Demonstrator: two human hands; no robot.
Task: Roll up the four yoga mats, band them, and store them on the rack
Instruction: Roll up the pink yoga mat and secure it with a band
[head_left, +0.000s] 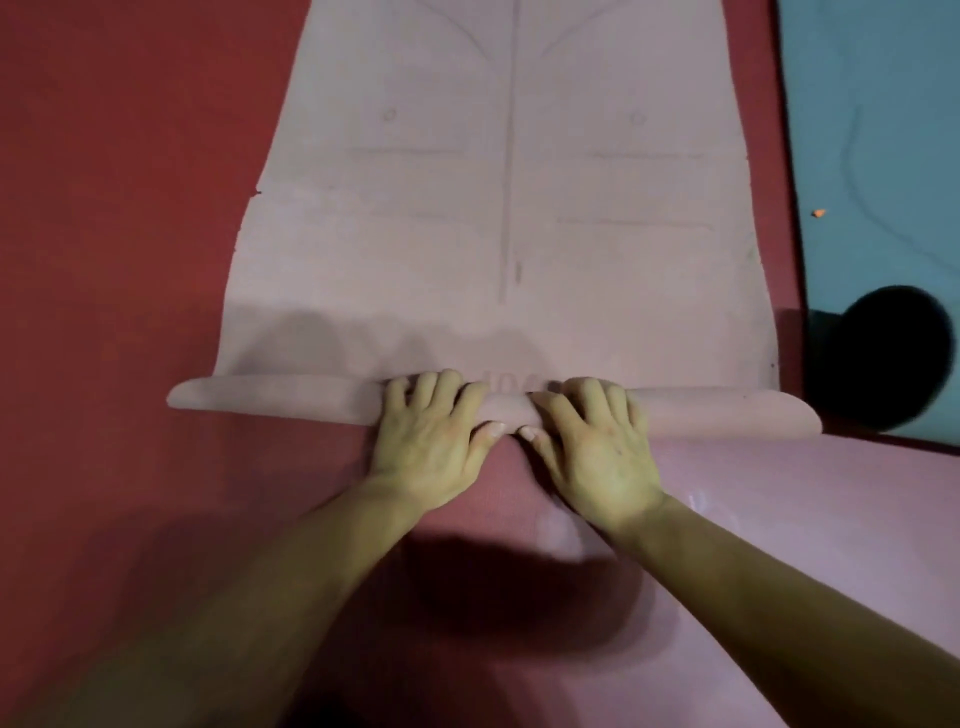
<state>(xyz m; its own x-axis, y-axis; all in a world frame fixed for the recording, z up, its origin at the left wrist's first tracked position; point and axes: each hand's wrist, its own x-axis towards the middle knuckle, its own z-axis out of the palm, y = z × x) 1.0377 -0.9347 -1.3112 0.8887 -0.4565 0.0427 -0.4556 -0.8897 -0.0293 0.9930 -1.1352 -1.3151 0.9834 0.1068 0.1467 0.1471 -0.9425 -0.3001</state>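
A pale pink yoga mat (509, 218) with faint alignment lines lies flat on the red floor, stretching away from me. Its near end is curled into a thin roll (270, 402) that runs across the frame. My left hand (431, 441) and my right hand (592, 447) press side by side on the middle of that roll, fingers curved over its top and thumbs nearly touching behind it. Part of the roll is hidden under my hands. No bands or rack are in view.
Red floor (119, 260) spreads to the left. A teal mat (878, 156) lies flat at the right, with a small orange scrap (819, 212) on it. A dark round object (893, 358) sits near the roll's right end. A lighter pink surface (779, 519) lies at lower right.
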